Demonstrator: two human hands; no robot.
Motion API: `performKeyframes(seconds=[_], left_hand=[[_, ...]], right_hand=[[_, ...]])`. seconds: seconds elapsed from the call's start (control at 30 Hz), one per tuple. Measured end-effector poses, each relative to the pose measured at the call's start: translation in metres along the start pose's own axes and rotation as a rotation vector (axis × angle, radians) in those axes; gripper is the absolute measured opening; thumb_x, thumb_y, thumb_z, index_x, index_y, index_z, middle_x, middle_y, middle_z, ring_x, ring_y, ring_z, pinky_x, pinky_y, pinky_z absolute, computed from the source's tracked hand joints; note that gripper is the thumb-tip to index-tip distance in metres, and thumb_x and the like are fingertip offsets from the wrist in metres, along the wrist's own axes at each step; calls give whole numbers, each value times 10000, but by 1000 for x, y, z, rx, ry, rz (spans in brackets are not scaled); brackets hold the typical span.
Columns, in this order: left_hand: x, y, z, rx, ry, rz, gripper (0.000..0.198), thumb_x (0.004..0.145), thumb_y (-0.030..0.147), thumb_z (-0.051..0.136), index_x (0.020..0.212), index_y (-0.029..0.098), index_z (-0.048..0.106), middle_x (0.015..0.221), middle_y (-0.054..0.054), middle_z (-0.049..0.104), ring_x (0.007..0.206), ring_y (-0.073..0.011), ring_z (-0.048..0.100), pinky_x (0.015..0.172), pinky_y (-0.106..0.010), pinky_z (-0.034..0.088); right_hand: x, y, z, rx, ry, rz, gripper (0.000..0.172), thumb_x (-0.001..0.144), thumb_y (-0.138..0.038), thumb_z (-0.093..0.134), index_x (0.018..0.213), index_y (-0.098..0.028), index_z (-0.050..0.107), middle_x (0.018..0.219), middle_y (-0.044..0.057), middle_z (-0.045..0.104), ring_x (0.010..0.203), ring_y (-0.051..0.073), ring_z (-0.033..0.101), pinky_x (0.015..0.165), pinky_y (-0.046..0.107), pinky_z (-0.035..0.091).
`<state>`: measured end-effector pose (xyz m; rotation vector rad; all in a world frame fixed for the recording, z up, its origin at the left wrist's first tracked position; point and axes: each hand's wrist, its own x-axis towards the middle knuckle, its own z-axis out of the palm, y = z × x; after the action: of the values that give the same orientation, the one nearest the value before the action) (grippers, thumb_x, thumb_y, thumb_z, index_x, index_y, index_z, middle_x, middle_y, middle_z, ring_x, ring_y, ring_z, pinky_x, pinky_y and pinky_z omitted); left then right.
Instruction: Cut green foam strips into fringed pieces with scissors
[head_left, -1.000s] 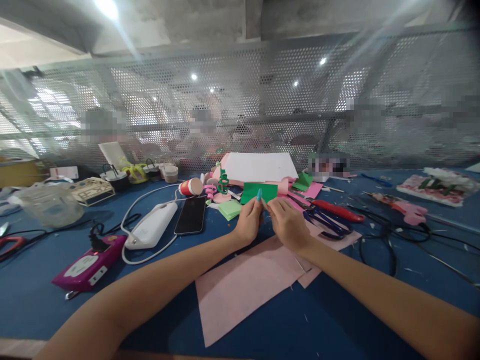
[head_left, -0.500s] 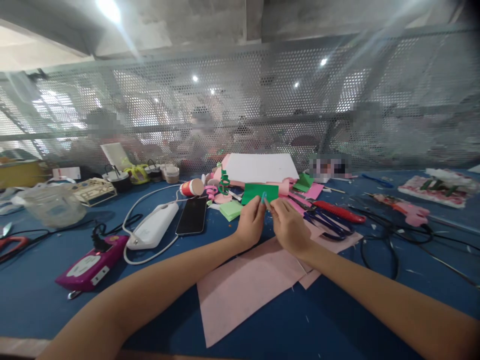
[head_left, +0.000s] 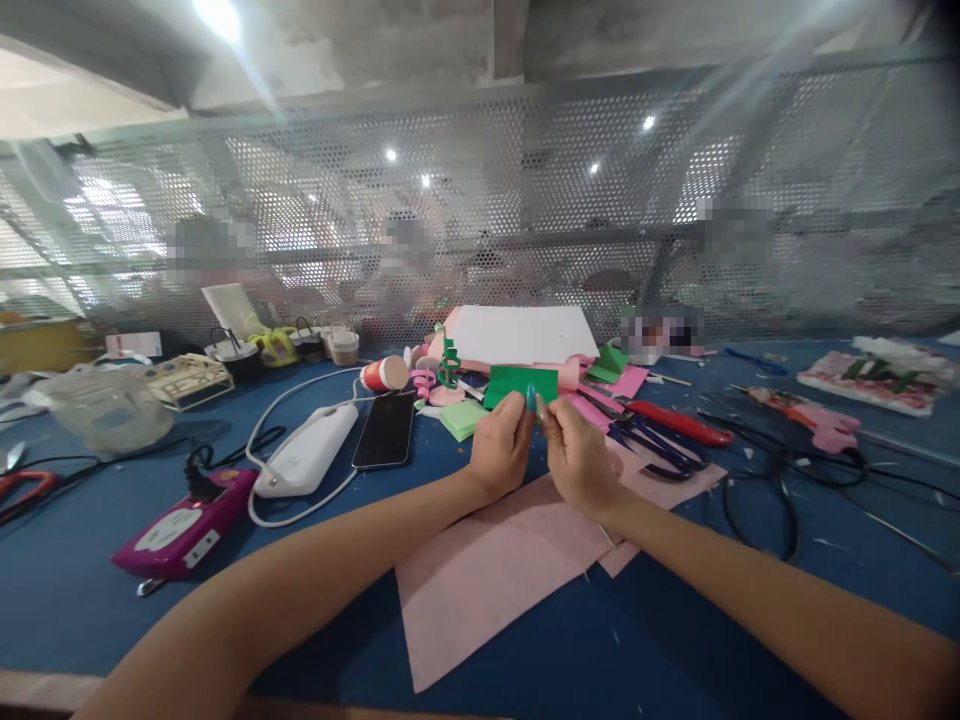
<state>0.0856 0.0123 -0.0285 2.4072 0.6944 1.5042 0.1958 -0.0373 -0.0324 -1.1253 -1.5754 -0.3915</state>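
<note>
While both forearms reach in from the bottom edge, the left hand (head_left: 501, 445) and the right hand (head_left: 577, 455) meet fingertip to fingertip just above the middle of the frame, over the blue desk (head_left: 112, 620). Each grip is pressed together at the fingertips, and a small teal-tipped bit shows right where they meet; whether it is a painted nail or a tiny scrap pinched between them I cannot tell. A green sheet (head_left: 517, 383) stands just behind the fingertips, a little higher in the frame, its lower edge hidden by the left hand; whether either hand touches it cannot be seen. Below the hands, toward the bottom centre, a large pink sheet (head_left: 495, 570) lies flat on the desk, with the right wrist resting across its upper right part.

Left of the hands lie a black phone (head_left: 384, 430) and a white power bank (head_left: 306, 462) with its cable looped around it, and further toward the lower left a magenta device (head_left: 184, 525). Right of the hands lie dark-handled scissors (head_left: 649, 447) and a red-handled tool (head_left: 675, 422). Behind the green sheet sits a white board (head_left: 521, 335) on a heap of pink and green scraps, and a perforated metal screen (head_left: 480, 200) fills the upper half of the frame.
</note>
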Motion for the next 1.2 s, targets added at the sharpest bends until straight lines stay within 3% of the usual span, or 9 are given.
performKeyframes(seconds=[0.3, 0.7, 0.83, 1.1, 1.2], left_hand=[[1, 3, 3, 17, 14, -49, 259, 900, 284, 296, 655, 208, 261, 600, 20, 336, 567, -124, 327, 554, -276, 242], [1, 6, -1, -81, -45, -13, 272, 911, 306, 287, 657, 206, 290, 578, 24, 350, 528, -114, 317, 532, -279, 244], [0, 5, 0, -120, -47, -50, 325, 916, 396, 270, 655, 205, 302, 578, 23, 354, 531, -112, 315, 529, -276, 251], [0, -4, 4, -405, -41, -176, 422, 901, 508, 232, 662, 191, 375, 569, 25, 372, 536, -98, 351, 523, -247, 306], [1, -4, 6, -439, -106, -165, 416, 897, 504, 261, 667, 183, 390, 578, 26, 377, 537, -93, 346, 521, -241, 310]], right_hand=[[-2, -4, 4, -81, -35, 128, 246, 929, -272, 314, 692, -229, 365, 553, -9, 442, 507, 159, 436, 497, 279, 272], [-4, -1, 0, -84, -38, -23, 249, 922, -199, 324, 675, -229, 331, 601, 8, 440, 572, 160, 430, 538, 290, 290], [-2, 0, -1, -99, -36, -50, 253, 922, -190, 320, 672, -229, 342, 606, 14, 447, 579, 164, 428, 538, 293, 294], [5, 14, -4, -120, -19, -130, 239, 928, -203, 326, 700, -223, 395, 643, 35, 482, 645, 183, 455, 590, 299, 338], [6, 18, -6, -136, -56, -205, 237, 929, -201, 328, 703, -221, 398, 660, 42, 495, 670, 187, 454, 614, 303, 345]])
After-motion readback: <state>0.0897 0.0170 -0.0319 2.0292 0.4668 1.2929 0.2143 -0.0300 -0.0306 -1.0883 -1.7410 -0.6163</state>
